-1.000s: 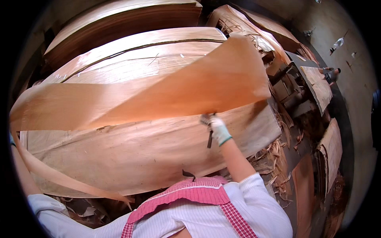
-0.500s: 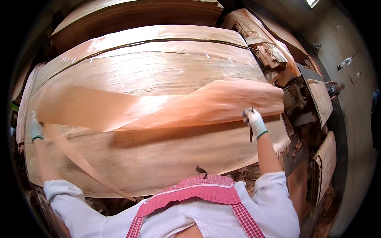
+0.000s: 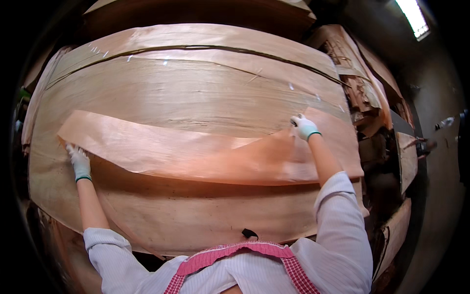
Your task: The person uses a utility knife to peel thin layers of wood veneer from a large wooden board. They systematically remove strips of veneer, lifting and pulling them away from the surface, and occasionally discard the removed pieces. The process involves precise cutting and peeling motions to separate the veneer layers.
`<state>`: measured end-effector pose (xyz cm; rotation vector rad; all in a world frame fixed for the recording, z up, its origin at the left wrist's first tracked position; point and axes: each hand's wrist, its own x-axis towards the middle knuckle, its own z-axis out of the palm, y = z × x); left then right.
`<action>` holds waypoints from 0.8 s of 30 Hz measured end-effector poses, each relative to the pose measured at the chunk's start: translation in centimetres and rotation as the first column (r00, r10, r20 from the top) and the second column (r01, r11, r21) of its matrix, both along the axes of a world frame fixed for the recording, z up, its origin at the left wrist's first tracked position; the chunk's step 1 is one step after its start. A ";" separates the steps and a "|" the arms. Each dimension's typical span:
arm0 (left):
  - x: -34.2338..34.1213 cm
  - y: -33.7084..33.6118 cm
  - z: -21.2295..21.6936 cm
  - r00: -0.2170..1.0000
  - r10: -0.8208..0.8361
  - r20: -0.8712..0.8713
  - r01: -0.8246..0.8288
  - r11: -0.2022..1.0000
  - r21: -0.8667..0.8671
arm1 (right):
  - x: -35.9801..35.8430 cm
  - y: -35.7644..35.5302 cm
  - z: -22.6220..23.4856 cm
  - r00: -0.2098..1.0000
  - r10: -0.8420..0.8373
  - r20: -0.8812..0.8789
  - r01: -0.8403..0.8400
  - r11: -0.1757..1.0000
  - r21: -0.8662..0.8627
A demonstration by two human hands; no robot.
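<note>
dim workshop walls close in around a broad stack of thin wood sheets [image 3: 196, 93] that fills most of the view, with a bright strip of ceiling light [image 3: 413, 17] in the upper right corner.

the gloved fingers of the left hand [image 3: 78, 159] lie flat and close together, pressed down on the left end of a long, pale orange sheet of veneer [image 3: 196, 152]; whether any fingertip curls under the edge cannot be told. the fingers of the right hand [image 3: 304, 127] are bunched together in a white glove and close on the upper right part of the same sheet, where it lifts a little from the stack; a small dark thing shows at the top of that hand, too small to tell what it is.

outward from the hands, the veneer sheet stretches between them across the middle of the stack, its lower edge curling up and throwing a shadow on the larger sheet [image 3: 196, 215] beneath. both forearms are bare up to white striped sleeves [image 3: 342, 220], and a red checked apron strap [image 3: 235, 252] crosses the lower edge of the view. a small black clip-like piece [image 3: 249, 233] sits at the near edge of the stack.

further out on the right, broken scraps and torn strips of wood [image 3: 362, 93] are piled beside the stack, and narrow boards [image 3: 406, 161] lean below them against a dark machine frame.
</note>
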<state>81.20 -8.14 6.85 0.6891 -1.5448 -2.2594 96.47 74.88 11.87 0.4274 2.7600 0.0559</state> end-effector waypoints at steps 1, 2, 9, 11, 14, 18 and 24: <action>0.0 1.1 0.7 0.991 -0.119 0.064 0.123 0.991 -0.058 | 0.0 1.2 -0.1 0.993 0.043 0.107 -0.045 0.999 0.019; -0.2 1.5 0.9 0.962 -0.233 0.138 0.249 0.963 -0.106 | -0.2 2.3 -0.8 0.990 0.081 0.118 -0.085 0.996 0.025; 0.6 3.9 -3.4 0.927 -0.170 0.334 0.296 0.879 -0.374 | -0.3 3.9 -1.4 0.980 0.197 0.016 -0.197 0.980 -0.005; -0.9 4.3 -2.5 0.948 -0.208 0.242 0.287 0.886 -0.365 | 0.5 5.4 0.6 0.970 0.242 -0.032 -0.243 0.970 -0.031; -3.7 7.7 1.2 0.959 -0.198 0.203 0.283 0.706 -0.649 | 2.5 6.0 6.1 0.970 0.196 -0.146 -0.194 0.981 0.029; -7.3 9.2 7.0 0.970 -0.131 0.207 0.215 0.858 -0.466 | 2.5 7.5 12.8 0.927 0.221 -0.303 -0.192 0.974 0.122; -9.3 9.7 12.7 0.997 -0.034 0.063 0.057 0.912 -0.407 | 7.5 5.4 23.6 0.729 0.365 -0.579 -0.221 0.926 0.306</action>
